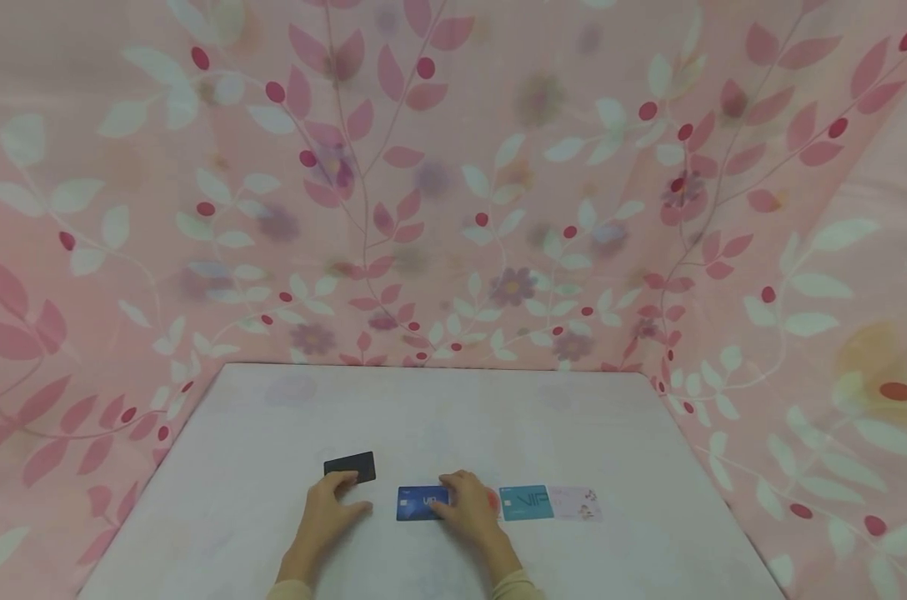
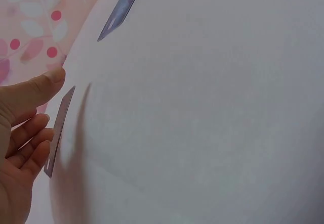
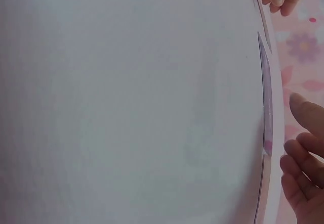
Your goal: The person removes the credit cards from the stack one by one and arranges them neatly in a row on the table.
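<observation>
A black card [image 1: 361, 463] lies slightly tilted on the white table, left of a row of cards. My left hand [image 1: 328, 510] is at its lower edge, fingertips over the card and thumb held apart. In the left wrist view, a gap separates the thumb from the loosely bent fingers of that hand [image 2: 25, 138]. My right hand [image 1: 472, 510] hovers over or touches the right end of a blue VIP card [image 1: 413, 504]; contact is unclear. Partly behind this hand is a card with a red circle [image 1: 493, 503]. The right wrist view shows its thumb and fingers [image 3: 304, 163] apart.
Continuing the row to the right are a teal VIP card [image 1: 524, 502] and a pale pink card [image 1: 577, 503] with small flower prints. The white tabletop [image 1: 438, 417] ends at a pink floral curtain [image 1: 453, 208] behind and on both sides.
</observation>
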Motion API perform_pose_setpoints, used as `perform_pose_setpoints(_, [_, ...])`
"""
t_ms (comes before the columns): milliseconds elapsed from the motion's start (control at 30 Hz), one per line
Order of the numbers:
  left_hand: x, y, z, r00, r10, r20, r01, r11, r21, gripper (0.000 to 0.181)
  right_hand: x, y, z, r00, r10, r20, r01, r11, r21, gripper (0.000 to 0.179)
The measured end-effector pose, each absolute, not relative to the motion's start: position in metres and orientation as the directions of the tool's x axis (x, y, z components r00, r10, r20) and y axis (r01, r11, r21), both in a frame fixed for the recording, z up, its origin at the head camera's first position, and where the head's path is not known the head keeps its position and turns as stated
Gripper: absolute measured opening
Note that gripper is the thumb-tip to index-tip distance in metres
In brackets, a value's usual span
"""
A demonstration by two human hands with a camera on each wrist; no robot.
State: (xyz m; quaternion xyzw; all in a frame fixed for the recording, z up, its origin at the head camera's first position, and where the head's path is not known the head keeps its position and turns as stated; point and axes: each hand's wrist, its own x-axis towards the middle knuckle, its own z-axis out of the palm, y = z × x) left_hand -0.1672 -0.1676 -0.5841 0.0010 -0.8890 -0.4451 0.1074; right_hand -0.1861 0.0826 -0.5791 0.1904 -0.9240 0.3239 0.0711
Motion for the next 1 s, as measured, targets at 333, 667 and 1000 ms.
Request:
perform_pose_setpoints(333, [-0.177,-0.200,-0.585,-0.966,-0.120,0.230,0.091,0.672,0.735,0.063,-0.190,0.056,-0.574,-0.910,-0.359,0.209,-0.408,0.679,-0.610,0.037])
perform_pose_setpoints(667, [-0.189,-0.225,-0.589,-0.988,-0.057,0.144,0.060,0.719,0.692,0.072,-0.206,0.021,-0.583,-0.837,-0.418,0.354,-0.547,0.629,-0.553,0.033])
perform_pose_setpoints(1000, [-0.200,-0.230,-0.588,-0.995,0.021,0.101,0.083,0.741,0.666,0.069,-0.219,-0.008,-0.585,-0.833,-0.438,0.339,-0.553,0.683,-0.477,0.042])
